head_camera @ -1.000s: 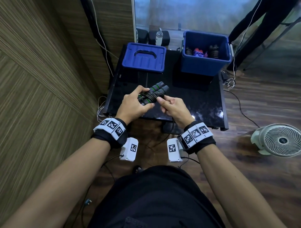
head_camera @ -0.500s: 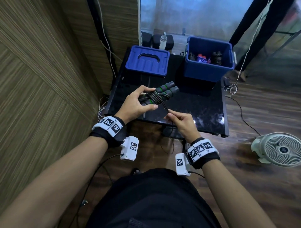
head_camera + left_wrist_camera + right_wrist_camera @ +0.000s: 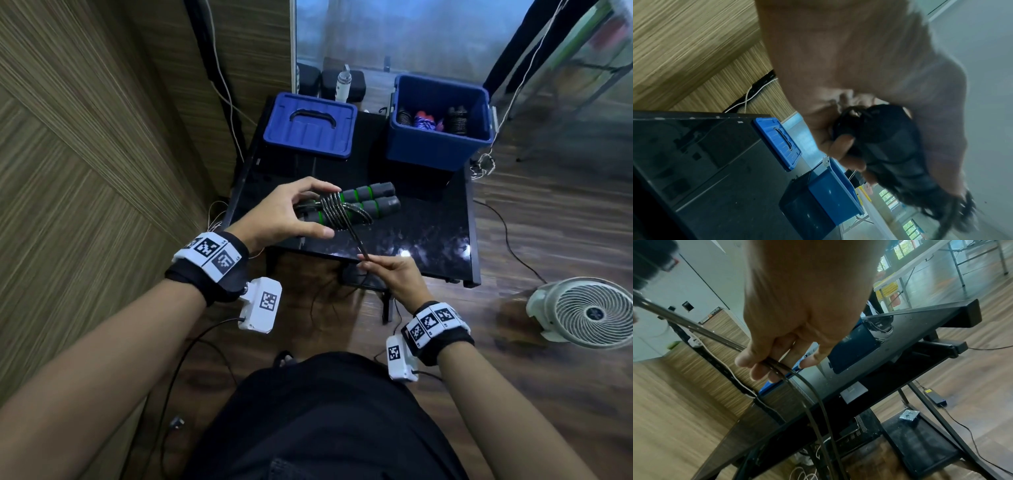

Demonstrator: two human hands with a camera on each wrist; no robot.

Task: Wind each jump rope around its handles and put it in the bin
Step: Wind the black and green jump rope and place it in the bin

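My left hand (image 3: 284, 216) grips the paired handles (image 3: 363, 202) above the tabletop (image 3: 428, 233); my right hand (image 3: 394, 274) pinches the doubled rope (image 3: 694, 327) just below. Risk: slackened tension loosens the coils; the hanging tail may snag.

**Around the black tabletop**

A glossy black tabletop (image 3: 428, 226) stands on a wooden floor (image 3: 548, 219), against a wall of striped wood panels (image 3: 85, 137). A blue lid (image 3: 310, 128) with a moulded handle lies flat at the tabletop's far left. A white fan (image 3: 589, 313) sits on the floor to the right. White cables (image 3: 222, 85) run down the wall by a dark strip. Behind the tabletop stand two dark blocks with a white bottle (image 3: 343, 82) between them. A power adapter (image 3: 935, 396) lies on the floor under the frame.
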